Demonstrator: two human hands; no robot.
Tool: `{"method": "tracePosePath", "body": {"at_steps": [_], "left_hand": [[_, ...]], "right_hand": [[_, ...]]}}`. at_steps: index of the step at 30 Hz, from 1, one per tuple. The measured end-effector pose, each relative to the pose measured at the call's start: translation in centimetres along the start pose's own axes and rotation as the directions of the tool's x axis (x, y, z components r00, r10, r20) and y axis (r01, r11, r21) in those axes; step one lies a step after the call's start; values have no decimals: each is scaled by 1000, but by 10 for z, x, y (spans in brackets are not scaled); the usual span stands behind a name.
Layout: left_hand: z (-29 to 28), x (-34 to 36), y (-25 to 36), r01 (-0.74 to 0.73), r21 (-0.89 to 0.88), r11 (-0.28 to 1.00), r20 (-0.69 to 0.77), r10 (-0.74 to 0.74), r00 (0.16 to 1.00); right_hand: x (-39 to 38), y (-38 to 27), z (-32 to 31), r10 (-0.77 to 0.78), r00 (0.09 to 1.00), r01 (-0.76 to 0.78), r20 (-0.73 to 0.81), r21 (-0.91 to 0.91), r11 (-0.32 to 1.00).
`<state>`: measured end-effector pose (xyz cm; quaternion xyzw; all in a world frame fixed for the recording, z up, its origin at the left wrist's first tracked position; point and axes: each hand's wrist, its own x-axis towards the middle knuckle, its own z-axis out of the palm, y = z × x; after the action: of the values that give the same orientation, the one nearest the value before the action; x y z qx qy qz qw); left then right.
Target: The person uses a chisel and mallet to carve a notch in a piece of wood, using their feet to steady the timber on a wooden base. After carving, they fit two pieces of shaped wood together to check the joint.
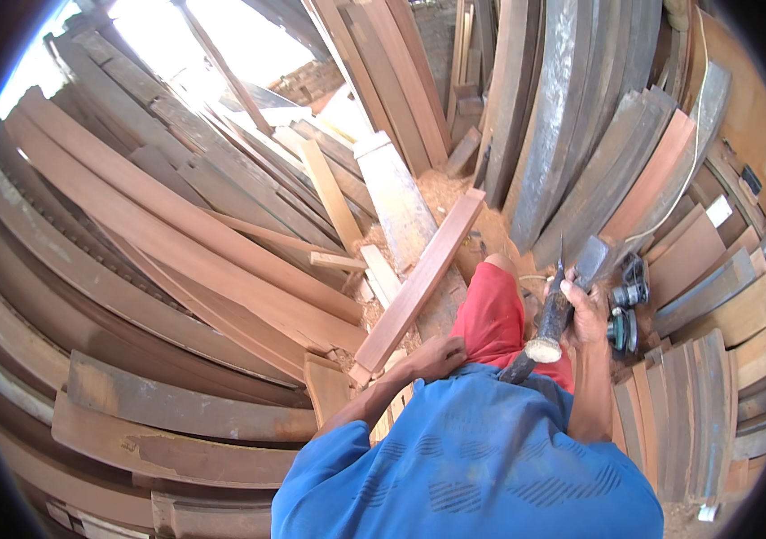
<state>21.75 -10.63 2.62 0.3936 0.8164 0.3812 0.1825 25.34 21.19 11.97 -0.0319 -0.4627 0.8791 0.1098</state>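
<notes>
My right hand (588, 312) is closed round a dark, round-headed mallet (555, 314) with a pale, worn end face, held above my right thigh. A thin dark spike (562, 256) sticks up past the mallet's far end. Beside it, a flat grey blade-like piece (591, 258) rises from the same grip; I cannot make out its handle. My left hand (437, 357) rests by my left thigh with its fingers curled in, and what they hold, if anything, is hidden. Just ahead of it, a squared reddish timber (422, 280) lies slanting away to the right.
A pale, worn board (396, 193) lies beyond the timber among wood shavings (441, 190). Two dark power tools (627, 301) sit to the right of my right hand. Long planks (194, 256) crowd the left, and upright boards (549, 117) stand ahead. A white cable (690, 162) hangs at the right.
</notes>
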Motion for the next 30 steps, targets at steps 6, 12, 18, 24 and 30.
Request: {"method": "tracePosePath", "body": {"at_steps": [6,12,18,24,30], "left_hand": [[-55,-28,-39,279,-295,914,-435,-389,812],[-94,-25,-84,577,-29,816,-630,-463,623],[-7,-23,-100,717,28,697,-250,-689,680],[-14,-31,-114,782,101,615,-96,-776,623],[-9,-58,-120,830,95,550,-22,-832,554]], "right_hand": [[-20,-20,2,-2,997,-3,80,60,998],[-11,-45,2,50,990,-54,133,22,998],[9,-48,-11,109,990,-117,88,86,989],[33,-35,-23,126,992,-126,4,21,992],[63,-7,-22,233,972,-233,-27,12,973]]}}
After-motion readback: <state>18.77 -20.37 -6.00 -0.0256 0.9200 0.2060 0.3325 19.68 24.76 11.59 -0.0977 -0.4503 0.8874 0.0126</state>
